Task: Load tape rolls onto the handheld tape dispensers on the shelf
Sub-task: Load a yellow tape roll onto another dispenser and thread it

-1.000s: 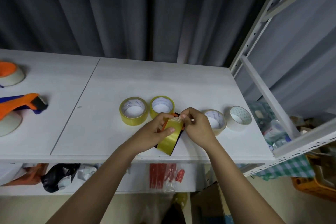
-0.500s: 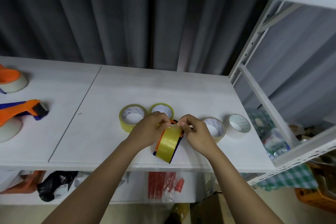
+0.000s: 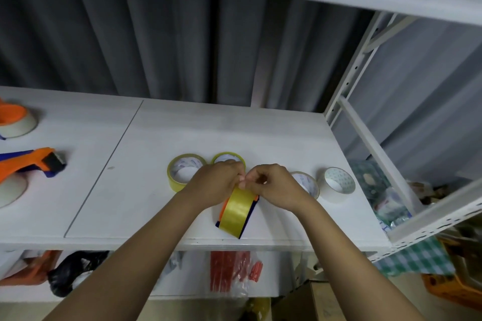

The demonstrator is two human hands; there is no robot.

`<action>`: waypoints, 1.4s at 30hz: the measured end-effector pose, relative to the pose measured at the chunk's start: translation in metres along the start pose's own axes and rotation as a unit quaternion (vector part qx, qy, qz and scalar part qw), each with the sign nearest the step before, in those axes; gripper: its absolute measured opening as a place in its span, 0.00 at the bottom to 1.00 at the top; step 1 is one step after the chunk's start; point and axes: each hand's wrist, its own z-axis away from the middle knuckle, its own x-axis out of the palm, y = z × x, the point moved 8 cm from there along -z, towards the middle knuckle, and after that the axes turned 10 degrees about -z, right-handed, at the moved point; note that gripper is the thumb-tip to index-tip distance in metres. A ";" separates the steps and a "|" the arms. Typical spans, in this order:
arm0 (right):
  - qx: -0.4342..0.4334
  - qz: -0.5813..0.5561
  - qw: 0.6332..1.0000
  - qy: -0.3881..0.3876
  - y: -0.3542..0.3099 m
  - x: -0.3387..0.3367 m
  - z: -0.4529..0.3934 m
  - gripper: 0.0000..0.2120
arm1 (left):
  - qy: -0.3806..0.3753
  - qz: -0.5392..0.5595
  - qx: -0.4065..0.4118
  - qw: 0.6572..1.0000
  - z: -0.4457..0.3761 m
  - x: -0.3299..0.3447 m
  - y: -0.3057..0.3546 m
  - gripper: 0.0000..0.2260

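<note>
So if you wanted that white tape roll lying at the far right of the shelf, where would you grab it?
Probably from above, pinching its rim. The white tape roll lies roughly flat on the shelf with its open core facing up, so a thumb can go inside the core and fingers on the outer wall. Its right side is free; a neighbouring roll sits close on its left, beside the right hand.

Grey curtain (image 3: 161,41) (pleated) hangs behind white metal shelving (image 3: 234,122).
</note>
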 end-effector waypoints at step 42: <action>0.128 -0.153 0.963 0.179 0.055 0.018 0.015 0.13 | -0.015 0.190 -0.100 0.977 0.051 0.020 -0.027 0.19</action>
